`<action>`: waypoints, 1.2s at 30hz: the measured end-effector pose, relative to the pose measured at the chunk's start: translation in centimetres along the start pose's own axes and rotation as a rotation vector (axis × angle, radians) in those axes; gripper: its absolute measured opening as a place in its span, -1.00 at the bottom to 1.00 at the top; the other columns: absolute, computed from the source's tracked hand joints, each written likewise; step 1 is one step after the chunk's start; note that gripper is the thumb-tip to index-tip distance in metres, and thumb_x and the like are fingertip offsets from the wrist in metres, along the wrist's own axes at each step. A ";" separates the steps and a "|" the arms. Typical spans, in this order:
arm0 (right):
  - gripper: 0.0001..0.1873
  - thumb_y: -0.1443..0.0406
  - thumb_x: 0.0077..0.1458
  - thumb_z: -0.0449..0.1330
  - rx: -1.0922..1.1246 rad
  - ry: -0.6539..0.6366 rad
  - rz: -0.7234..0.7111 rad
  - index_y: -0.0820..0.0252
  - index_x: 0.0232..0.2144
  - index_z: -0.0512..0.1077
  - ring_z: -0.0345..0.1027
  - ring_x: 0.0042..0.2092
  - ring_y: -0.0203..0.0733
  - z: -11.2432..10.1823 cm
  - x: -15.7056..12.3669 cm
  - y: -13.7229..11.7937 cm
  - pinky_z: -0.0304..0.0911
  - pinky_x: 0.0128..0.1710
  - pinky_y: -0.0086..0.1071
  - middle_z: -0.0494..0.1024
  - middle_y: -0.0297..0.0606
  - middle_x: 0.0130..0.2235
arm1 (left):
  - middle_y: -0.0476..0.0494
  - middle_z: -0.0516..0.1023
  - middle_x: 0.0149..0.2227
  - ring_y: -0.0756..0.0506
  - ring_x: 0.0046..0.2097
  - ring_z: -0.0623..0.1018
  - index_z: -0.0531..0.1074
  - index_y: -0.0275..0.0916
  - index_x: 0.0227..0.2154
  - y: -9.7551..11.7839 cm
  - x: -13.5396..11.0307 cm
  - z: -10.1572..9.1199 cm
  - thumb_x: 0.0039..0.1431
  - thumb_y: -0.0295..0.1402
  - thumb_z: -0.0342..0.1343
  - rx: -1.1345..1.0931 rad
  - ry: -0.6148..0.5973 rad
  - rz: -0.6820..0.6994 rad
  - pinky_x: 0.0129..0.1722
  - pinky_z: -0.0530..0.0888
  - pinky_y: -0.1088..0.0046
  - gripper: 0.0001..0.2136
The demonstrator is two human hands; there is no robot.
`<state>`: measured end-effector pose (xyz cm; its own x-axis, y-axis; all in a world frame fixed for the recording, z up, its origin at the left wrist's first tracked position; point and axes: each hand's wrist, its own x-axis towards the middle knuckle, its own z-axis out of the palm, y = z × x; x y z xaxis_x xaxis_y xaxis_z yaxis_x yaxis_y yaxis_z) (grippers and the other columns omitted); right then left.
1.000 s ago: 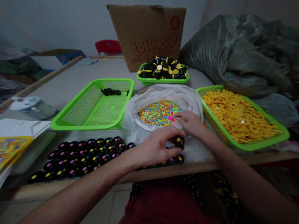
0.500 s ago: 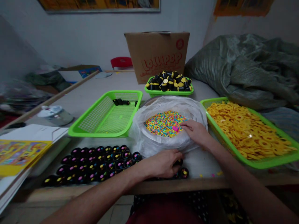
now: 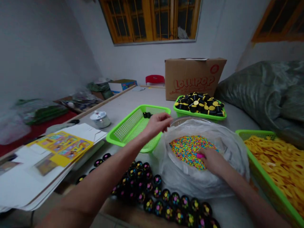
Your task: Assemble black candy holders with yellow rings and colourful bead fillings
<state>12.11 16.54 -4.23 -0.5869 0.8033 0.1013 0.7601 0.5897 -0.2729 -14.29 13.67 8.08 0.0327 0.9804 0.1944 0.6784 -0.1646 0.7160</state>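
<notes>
Multicoloured candy beads (image 3: 190, 152) lie in a loose heap inside a clear plastic bag (image 3: 204, 182) lining a round bowl (image 3: 184, 120). The beads look small, hard, light and slippery; they would probably run through a pinch, so a cupped hand beneath them seems the surer hold. The right hand (image 3: 213, 161) rests on the heap, fingers close together, just beside a pink piece (image 3: 200, 155); whether it grips that piece cannot be told. The left hand (image 3: 158, 123) hangs over the bowl's far left rim, fingers loosely curled, nothing visible in them. Left of the bowl: an open-mesh green basket (image 3: 125, 144). In front: rows of black capped tubes (image 3: 166, 202). Behind: a green basket of black-and-yellow pieces (image 3: 199, 115). Right: a green basket of yellow rings (image 3: 266, 180).
</notes>
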 end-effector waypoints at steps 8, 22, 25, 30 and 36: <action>-0.82 0.39 0.09 0.10 -0.094 0.018 -0.003 0.17 -0.32 0.50 0.38 -0.25 -0.12 0.1 -0.2 0.2 0.26 -0.23 -0.32 0.49 -0.12 -0.31 | -0.13 0.61 -0.33 -0.13 -0.21 0.52 0.56 -0.27 -0.31 -11.7 12.4 0.5 -0.14 -0.64 0.08 0.364 -0.110 -0.245 -0.16 0.39 0.48 -0.69; -0.73 0.55 -0.06 0.05 0.270 -0.210 0.024 0.24 -0.34 0.46 0.32 -0.14 -0.16 -0.2 3.0 -4.3 0.16 -0.11 -0.36 0.50 -0.17 -0.24 | -0.30 0.58 -0.27 -0.15 -0.34 0.57 0.32 -0.40 0.01 -12.9 10.6 -2.1 -0.17 -0.49 0.26 0.310 -0.061 -0.394 -0.32 0.48 0.38 -0.43; -0.68 0.55 -0.11 0.07 0.463 -0.209 0.039 0.21 -0.30 0.44 0.38 -0.24 -0.25 0.4 3.3 -4.7 0.23 -0.22 -0.42 0.54 -0.28 -0.29 | -0.19 0.56 -0.26 -0.05 -0.33 0.54 0.33 -0.32 -0.02 -10.6 7.2 -3.8 -0.09 -0.49 0.21 -0.040 -0.001 -0.273 -0.29 0.48 0.42 -0.51; -0.77 0.40 -0.10 0.20 0.721 -0.195 0.044 0.20 -0.29 0.41 0.43 -0.27 -0.26 0.3 2.8 -4.4 0.31 -0.22 -0.39 0.56 -0.31 -0.30 | -0.07 0.53 -0.34 -0.03 -0.30 0.50 0.40 -0.29 -0.19 -5.3 0.9 -3.4 -0.20 -0.46 0.30 -0.564 -0.004 -0.078 -0.20 0.44 0.36 -0.59; -0.77 0.24 -0.14 0.26 1.020 -0.071 0.070 0.16 -0.35 0.39 0.43 -0.23 -0.21 -1.2 1.2 -3.6 0.30 -0.15 -0.28 0.55 -0.30 -0.31 | 0.00 0.45 -0.33 -0.01 -0.29 0.46 0.33 -0.25 -0.26 -2.2 -2.2 2.8 -0.22 -0.50 0.25 -0.624 -0.174 0.047 -0.23 0.40 0.41 -0.62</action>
<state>9.02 15.45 -1.93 -0.5905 0.8070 0.0059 0.2133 0.1632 -0.9633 -13.74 12.18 4.21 0.2062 0.9651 0.1611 0.1211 -0.1886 0.9746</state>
